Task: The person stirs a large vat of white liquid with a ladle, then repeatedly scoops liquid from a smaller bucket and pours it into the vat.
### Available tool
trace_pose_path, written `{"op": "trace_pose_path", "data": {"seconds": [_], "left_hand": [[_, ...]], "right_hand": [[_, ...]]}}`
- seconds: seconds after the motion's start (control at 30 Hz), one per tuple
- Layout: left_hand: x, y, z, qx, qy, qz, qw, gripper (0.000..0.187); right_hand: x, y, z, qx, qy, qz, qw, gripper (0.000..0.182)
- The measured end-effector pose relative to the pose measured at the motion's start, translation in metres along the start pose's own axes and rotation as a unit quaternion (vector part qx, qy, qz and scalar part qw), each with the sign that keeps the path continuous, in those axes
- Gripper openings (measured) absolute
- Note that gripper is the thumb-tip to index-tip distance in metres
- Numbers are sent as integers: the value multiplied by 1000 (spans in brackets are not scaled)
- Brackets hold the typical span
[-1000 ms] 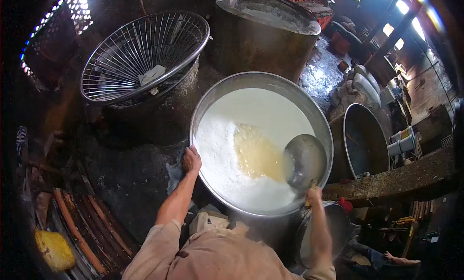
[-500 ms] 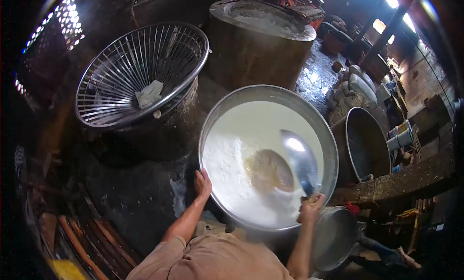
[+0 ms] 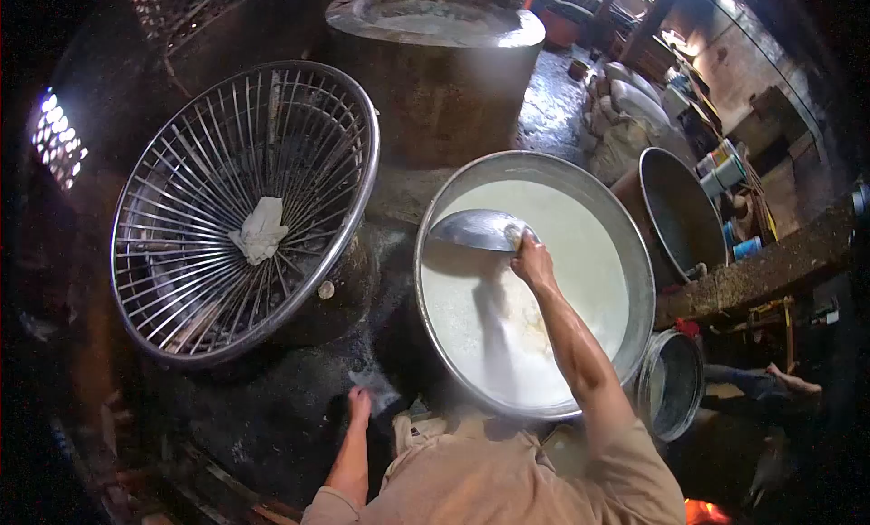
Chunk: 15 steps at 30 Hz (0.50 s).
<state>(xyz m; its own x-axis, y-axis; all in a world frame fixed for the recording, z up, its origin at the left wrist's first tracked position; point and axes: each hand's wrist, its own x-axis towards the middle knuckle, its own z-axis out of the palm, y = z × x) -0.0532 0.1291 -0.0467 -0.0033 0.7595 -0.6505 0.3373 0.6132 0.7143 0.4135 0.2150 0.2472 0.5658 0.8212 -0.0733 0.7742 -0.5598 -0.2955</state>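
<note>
A view from above of a dim, sooty cooking area, looking down over a person's shoulders and beige shirt.

Far left, light comes through a small lattice opening point(image 3: 56, 140). Next to it, a large round wire basket point(image 3: 245, 208) sits tilted on top of a dark drum, and a crumpled white cloth point(image 3: 260, 229) lies inside on the wires.

Below the basket, near the bottom edge, the left hand point(image 3: 359, 405) rests on the blackened stove top point(image 3: 272, 416). Its grip presses down on a small pale rag point(image 3: 376, 386); whether the fingers close around the rag cannot be told.

At the top centre stands a wide metal drum point(image 3: 435, 72) with a pale rim.

Right of centre is a large round metal pan point(image 3: 535, 280), filled almost to the brim with white liquid point(image 3: 580, 262). The right arm reaches across the pan from the near edge. The right hand point(image 3: 530, 260) has its grip clenched on the handle end of a big metal ladle point(image 3: 476, 229). The ladle bowl is held above the liquid at the pan's far left side, beside the rim, and its shadow falls on the white surface beneath.

Further right, an empty dark wok point(image 3: 684, 212) leans on edge, touching a rough ledge point(image 3: 770, 267). Below it, a small metal pot point(image 3: 675, 385) stands just beside the pan. At the far right, low down, another person's bare foot point(image 3: 793, 380) shows.
</note>
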Motion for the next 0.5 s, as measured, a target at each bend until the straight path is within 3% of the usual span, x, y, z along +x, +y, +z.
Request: {"op": "trace_pose_path", "data": {"seconds": [0.1, 0.27, 0.37, 0.4, 0.5], "left_hand": [[-38, -3, -42, -13, 34, -165, 986, 23], [-43, -82, -86, -127, 32, -241, 962, 14], [-54, -56, -69, -17, 56, -246, 967, 13], [-50, -53, -70, -83, 13, -249, 965, 14], [-37, -21, -41, -45, 6, -205, 978, 13]], "right_hand": [[18, -5, 29, 1, -21, 14, 1000, 40], [13, 5, 61, -24, -48, 16, 998, 33], [-14, 0, 40, -34, -68, 5, 997, 28], [-18, 9, 47, -31, -67, 11, 997, 28], [-33, 51, 72, -10, -78, 75, 994, 30]]}}
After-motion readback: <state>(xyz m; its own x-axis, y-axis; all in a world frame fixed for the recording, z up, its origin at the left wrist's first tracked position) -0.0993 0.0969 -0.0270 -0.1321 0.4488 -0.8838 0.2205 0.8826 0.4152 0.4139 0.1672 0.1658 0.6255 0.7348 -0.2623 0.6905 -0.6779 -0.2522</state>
